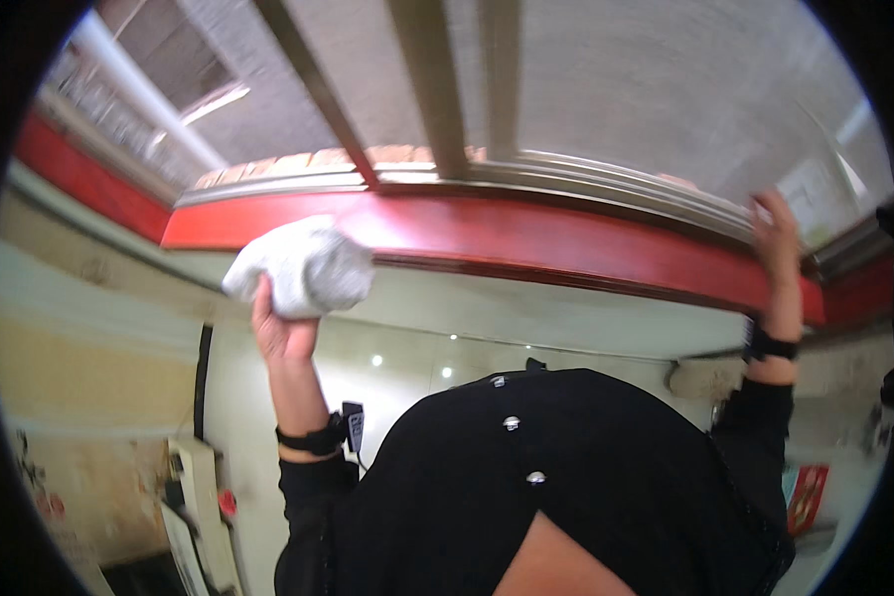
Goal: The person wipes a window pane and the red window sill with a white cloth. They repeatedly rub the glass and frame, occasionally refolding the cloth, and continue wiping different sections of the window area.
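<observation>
My left hand (287, 331) is closed around a bunched white cloth (298, 268), thumb on the near side. The cloth is held at the front edge of a glossy red window sill (506, 231), towards its left end. At the sill's right end, my right hand (776, 231) is raised with curled fingers close to the metal window frame (633, 186). It is blurred, so whether it grips or only touches the frame is unclear. Both wrists wear black straps, and a small device is attached at the left one.
Upright bars (432, 82) divide the window above the sill. Outside lie a row of bricks (290, 162) and grey paving (641, 82). Pale shiny floor tiles (410, 346) lie below the sill. A cream-coloured appliance or cabinet (201, 492) stands at lower left, beside a stained wall (112, 484).
</observation>
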{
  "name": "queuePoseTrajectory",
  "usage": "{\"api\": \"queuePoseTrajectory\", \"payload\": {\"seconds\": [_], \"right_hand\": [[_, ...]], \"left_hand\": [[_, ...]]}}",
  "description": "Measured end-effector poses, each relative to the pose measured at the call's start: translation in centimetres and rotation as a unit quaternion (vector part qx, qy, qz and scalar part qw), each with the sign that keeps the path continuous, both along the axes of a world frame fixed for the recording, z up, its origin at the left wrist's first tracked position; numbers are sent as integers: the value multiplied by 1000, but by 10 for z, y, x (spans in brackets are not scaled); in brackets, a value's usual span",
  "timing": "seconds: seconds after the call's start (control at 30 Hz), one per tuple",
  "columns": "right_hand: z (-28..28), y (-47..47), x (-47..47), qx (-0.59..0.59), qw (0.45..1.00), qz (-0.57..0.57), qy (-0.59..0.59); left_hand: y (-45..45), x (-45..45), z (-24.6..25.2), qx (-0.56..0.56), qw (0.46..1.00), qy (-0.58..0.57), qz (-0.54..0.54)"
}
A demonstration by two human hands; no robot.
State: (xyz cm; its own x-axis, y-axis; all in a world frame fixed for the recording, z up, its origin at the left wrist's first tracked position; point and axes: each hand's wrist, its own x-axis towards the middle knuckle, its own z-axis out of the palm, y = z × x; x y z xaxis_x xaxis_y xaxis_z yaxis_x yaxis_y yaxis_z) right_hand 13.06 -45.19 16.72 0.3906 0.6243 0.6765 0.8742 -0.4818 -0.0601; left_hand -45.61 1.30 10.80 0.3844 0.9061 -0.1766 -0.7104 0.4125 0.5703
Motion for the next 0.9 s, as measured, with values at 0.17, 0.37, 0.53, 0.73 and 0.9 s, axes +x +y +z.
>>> {"api": "queuePoseTrajectory", "payload": {"seconds": [0.17, 0.37, 0.53, 0.73, 0.9], "right_hand": [[0, 241, -163, 11, 937, 327, -122], [22, 450, -312, -25, 834, 466, -295], [20, 518, -349, -168, 825, 370, -393], [4, 554, -310, -263, 861, 311, -303], [-8, 552, -297, -183, 874, 312, -324]], "left_hand": [[49, 0, 8, -13, 996, -28, -79], [108, 6, -3, -24, 998, 13, -57], [125, -6, -9, -33, 997, 30, -68], [142, -8, -15, -39, 996, 18, -81], [155, -8, -17, -31, 994, -5, -105]]}}
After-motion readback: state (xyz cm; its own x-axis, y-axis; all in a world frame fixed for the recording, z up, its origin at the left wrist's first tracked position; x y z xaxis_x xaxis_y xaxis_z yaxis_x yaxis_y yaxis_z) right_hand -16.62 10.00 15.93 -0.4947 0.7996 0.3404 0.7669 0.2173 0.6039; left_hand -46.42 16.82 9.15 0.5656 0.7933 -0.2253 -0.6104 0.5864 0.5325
